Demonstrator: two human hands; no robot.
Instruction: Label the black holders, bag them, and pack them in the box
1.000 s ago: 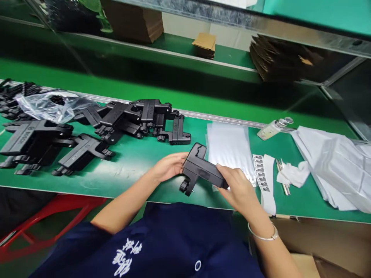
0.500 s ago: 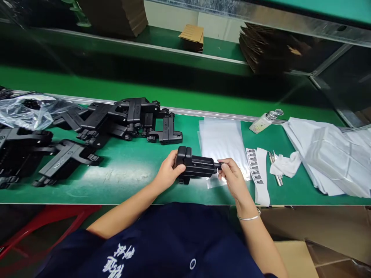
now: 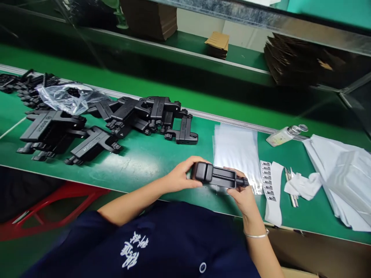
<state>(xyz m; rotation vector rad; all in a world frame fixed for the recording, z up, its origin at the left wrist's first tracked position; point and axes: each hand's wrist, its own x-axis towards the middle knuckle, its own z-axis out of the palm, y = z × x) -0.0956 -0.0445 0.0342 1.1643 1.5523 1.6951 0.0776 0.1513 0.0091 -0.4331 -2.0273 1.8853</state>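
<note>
I hold a black plastic part [image 3: 218,176] with both hands over the near edge of the green bench [image 3: 145,162]. My left hand [image 3: 182,175] is closed around its blocky left end. My right hand [image 3: 245,195] grips its narrow right end from below, fingers curled. The part lies roughly level, long side left to right. A stack of clear plastic bags [image 3: 236,148] lies just behind it.
Several more black parts [image 3: 139,116] lie in a heap at the left, with a crumpled clear bag [image 3: 66,98]. A label strip [image 3: 268,175], metal tweezers [image 3: 291,183], a white cloth [image 3: 301,183], a small bottle [image 3: 285,135] and white sheets [image 3: 344,173] lie at the right. A red stool [image 3: 52,208] stands below.
I have turned the black part from tilted to nearly level and drawn it closer to the bench's near edge. My right hand has shifted under its narrow end.
</note>
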